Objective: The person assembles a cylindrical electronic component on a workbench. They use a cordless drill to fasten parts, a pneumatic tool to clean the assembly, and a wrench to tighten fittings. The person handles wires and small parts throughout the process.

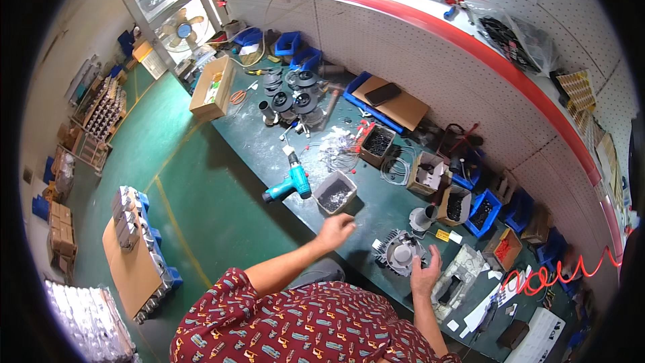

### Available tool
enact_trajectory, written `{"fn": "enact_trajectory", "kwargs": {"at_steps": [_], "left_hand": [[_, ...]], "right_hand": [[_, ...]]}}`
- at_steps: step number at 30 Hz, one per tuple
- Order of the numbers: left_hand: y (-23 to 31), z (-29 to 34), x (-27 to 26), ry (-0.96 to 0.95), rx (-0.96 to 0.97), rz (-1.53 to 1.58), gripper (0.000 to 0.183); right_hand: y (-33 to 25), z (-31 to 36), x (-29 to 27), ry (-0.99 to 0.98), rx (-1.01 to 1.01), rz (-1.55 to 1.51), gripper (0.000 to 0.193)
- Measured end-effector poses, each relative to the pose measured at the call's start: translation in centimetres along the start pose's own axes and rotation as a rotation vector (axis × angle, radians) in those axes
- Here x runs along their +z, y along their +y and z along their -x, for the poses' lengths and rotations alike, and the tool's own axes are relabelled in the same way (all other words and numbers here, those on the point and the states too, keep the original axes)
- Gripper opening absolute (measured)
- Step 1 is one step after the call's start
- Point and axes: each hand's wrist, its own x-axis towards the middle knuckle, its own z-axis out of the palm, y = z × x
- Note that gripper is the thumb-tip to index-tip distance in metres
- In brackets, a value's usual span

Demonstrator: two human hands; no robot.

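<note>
You have the finned metal housing (401, 253) near the front edge of the workbench (367, 220) — likely heavy and stiff, best held by its solid body. Your right hand (426, 275) is spread beside it, contact unclear; your left hand (336, 230) half curls by the grey bin (335, 192), any hold hidden. Toward the back edge, a cylindrical part (422, 219) crowds it — the teal drill (295, 179) lies at the front edge.
</note>
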Motion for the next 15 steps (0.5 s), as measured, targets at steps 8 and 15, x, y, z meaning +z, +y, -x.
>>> {"fn": "enact_trajectory", "kwargs": {"at_steps": [8, 15], "left_hand": [[-9.6, -8.6, -14.6, 0.355, -0.112, -0.232, 0.027], [-16.9, -22.0, -23.6, 0.489, -0.338, -0.302, 0.042]], "right_hand": [[-1.5, -0.3, 0.3, 0.013, 0.038, 0.063, 0.045], [-12.8, -6.1, 5.0, 0.189, 0.041, -0.153, 0.035]]}}
